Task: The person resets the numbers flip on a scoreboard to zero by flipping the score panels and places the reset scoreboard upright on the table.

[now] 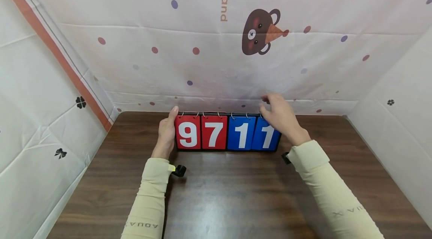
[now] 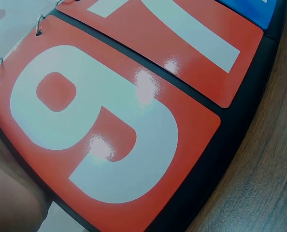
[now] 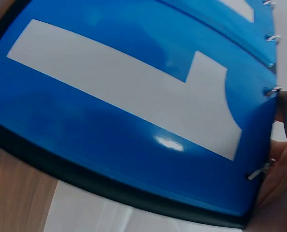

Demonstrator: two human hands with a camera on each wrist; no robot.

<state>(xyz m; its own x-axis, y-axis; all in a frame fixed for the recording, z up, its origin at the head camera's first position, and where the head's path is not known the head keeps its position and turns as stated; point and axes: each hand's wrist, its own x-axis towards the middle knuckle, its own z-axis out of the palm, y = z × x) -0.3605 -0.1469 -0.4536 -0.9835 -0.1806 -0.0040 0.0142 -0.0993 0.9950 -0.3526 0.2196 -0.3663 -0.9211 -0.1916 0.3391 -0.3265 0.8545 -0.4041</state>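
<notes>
A flip scoreboard (image 1: 201, 150) with a black backing stands at the far side of the wooden table, its ringed cards reading 9 7 1 1. Two red cards (image 2: 201, 126) are on the left and two blue cards (image 3: 109, 123) on the right. My left hand (image 1: 166, 134) grips the board's left edge, thumb up along the corner, other fingers mostly hidden. My right hand (image 1: 281, 116) is at the top right corner, overlapping the last blue card, thumb and forefinger apart. Beside the metal rings (image 3: 272, 91), the right wrist view shows its fingers at the top edge.
The brown wooden table (image 1: 216, 194) reaches back to a pale cloth backdrop (image 1: 216, 66) printed with dots and a bear. White cloth walls rise at both sides. A small black device (image 1: 180, 170) is worn at the left wrist, with another (image 1: 286, 158) at the right.
</notes>
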